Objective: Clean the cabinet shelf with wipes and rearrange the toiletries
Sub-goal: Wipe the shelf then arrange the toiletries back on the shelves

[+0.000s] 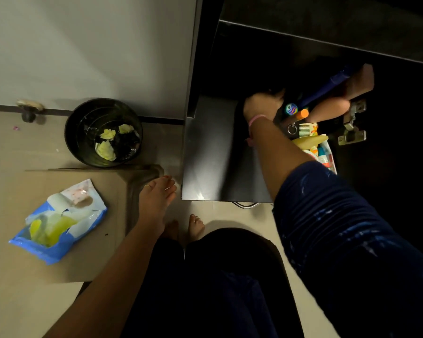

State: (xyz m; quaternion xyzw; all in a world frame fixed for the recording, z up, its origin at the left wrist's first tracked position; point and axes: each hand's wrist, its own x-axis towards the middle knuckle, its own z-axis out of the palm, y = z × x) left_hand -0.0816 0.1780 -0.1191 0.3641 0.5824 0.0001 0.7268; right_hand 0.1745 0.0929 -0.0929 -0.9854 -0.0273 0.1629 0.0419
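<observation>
Right hand (263,106) is reached into the dark shelf (215,152) among toiletries (310,132); finger state cannot be told. Left hand (156,198) is extended, fingers released. Wipes pack (59,223) is lying on the floor, left.

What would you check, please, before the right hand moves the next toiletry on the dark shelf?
1. Right hand reaches the shelf: ok.
2. Its grip: cannot tell, blurred.
3. Left hand free: ok, fingers straight, holding nothing.
4. Wipes pack open on the floor: ok.
5. Bin holds used wipes: ok.
6. Toiletries tidy: not ok, crowded together.
</observation>
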